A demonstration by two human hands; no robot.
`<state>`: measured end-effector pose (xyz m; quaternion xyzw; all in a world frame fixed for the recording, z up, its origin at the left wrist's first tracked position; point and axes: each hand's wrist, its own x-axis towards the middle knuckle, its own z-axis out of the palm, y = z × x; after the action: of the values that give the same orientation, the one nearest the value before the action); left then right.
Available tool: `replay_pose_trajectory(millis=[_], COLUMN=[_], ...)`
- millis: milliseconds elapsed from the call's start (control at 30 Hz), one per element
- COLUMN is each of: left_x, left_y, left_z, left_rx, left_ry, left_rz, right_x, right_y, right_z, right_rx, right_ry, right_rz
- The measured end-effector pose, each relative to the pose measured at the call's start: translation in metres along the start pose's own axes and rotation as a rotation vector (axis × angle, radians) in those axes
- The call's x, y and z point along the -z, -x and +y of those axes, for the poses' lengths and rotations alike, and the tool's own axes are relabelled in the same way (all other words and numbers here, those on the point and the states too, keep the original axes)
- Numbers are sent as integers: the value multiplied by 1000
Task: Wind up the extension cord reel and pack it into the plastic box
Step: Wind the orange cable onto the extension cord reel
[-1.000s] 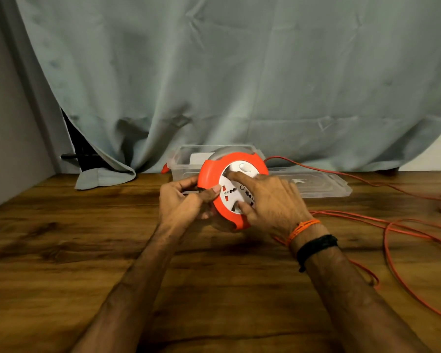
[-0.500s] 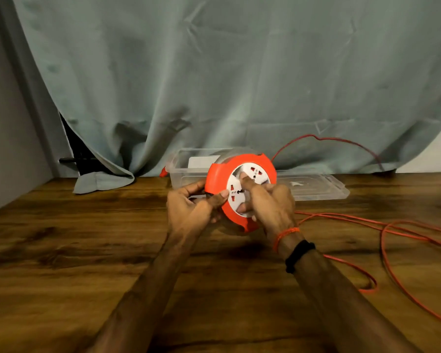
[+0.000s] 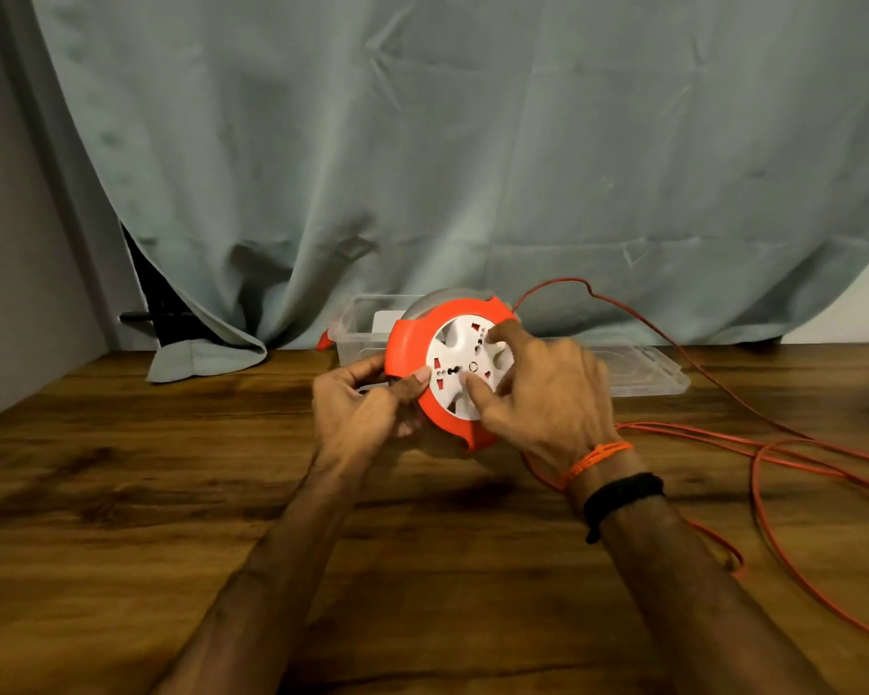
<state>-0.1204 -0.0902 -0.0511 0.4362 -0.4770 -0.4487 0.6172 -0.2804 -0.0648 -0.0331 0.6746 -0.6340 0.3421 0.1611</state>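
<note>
A pale grey-green curtain (image 3: 472, 158) hangs across the back of the scene, its hem meeting a dark-grained wooden worktop (image 3: 171, 494). Against the curtain's foot stands a clear plastic box (image 3: 360, 326), open, with its clear lid (image 3: 643, 373) lying flat on the worktop just to the right. In front of the box, raised off the worktop, a person holds an orange extension cord reel (image 3: 452, 366) tilted so its white socket face (image 3: 460, 373) turns toward the camera. An orange cord (image 3: 753, 433) leaves the reel's top right edge, arches up in front of the curtain, then drops to the worktop and lies in loose loops well to the right. The left hand (image 3: 367, 411) grips the reel's left rim, its fingers curled behind the housing and its thumb pressed on the front edge. The right hand (image 3: 548, 398) lies over the right half of the socket face, fingers spread, with its thumb tip and a fingertip pressing on the white disc. The reel sits between the two hands, touching both. On the right wrist are an orange thread (image 3: 598, 456) and, just below it, a black band (image 3: 623, 494).
</note>
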Motion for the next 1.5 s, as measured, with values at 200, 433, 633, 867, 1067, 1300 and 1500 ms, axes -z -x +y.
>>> replay_pose_trajectory(millis=[200, 433, 633, 867, 1067, 1300, 1500], left_x=[2, 2, 1, -2, -4, -2, 0], left_y=[0, 2, 2, 3, 4, 4, 2], left_z=[1, 3, 2, -1, -4, 0, 2], left_rx=[22, 1, -19, -31, -36, 5, 20], left_ry=[8, -41, -55, -17, -31, -40, -32], left_rz=[-6, -57, -87, -65, -66, -48, -18], right_x=[8, 1, -2, -20, -13, -10, 5], right_y=[2, 2, 2, 0, 3, -2, -1], right_z=[-1, 3, 5, -10, -12, -8, 1], right_rx=[204, 191, 188, -480, -612, -438, -2], right_ry=[140, 126, 125, -613, -834, -421, 39], right_rz=[-141, -227, -225, -8, -123, -147, -95])
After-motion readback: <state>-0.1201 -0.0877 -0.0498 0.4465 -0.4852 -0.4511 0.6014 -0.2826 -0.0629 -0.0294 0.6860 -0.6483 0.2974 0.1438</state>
